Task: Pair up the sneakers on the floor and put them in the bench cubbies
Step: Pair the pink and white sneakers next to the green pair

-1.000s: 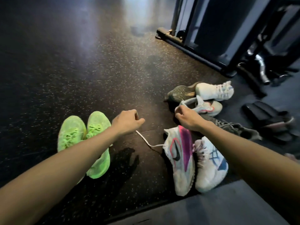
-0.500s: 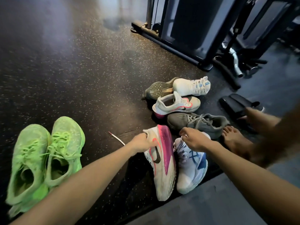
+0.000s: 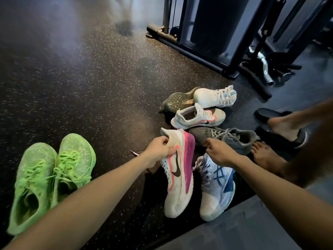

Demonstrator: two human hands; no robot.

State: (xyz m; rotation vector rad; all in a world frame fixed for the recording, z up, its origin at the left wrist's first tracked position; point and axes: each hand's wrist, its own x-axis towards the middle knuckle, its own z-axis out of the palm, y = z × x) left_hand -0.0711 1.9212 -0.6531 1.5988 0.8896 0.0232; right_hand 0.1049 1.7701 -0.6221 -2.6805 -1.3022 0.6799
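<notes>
— Where the left hand [image 3: 162, 150] curls round its collar, which way does the pink-and-white sneaker [image 3: 178, 170] point?

— Heel up and away from the person, toe down toward the near edge of the floor. Its long axis runs nearly straight from far to near, tipped a little on its side so the pink sole edge faces right. Fingers and thumb clamp the heel rim.

— And the right hand [image 3: 219, 152]?

— Its fingers are curled and pinched together above the top of the white-and-blue sneaker [image 3: 216, 186], which lies just beside the pink one, parallel to it, toe toward the person. Whether the fingers hold a lace or the tongue, I cannot tell.

— What lies farther out?

— Beyond them, a grey sneaker [image 3: 225, 139] lies crosswise. Behind it sits a second pink-and-white sneaker [image 3: 198, 116], also crosswise, then another white-and-blue sneaker [image 3: 215, 96] resting against an upturned grey sole [image 3: 177, 101].

— And on the left?

— A green pair [image 3: 52, 175] stands side by side, touching, well apart from the heap, toes pointing away.

— Anything else?

— Bare feet at the right, one [image 3: 284, 127] in a black slide [image 3: 281, 134], and a dark gym machine frame [image 3: 207, 42] on the speckled floor [image 3: 81, 78] at the back.
</notes>
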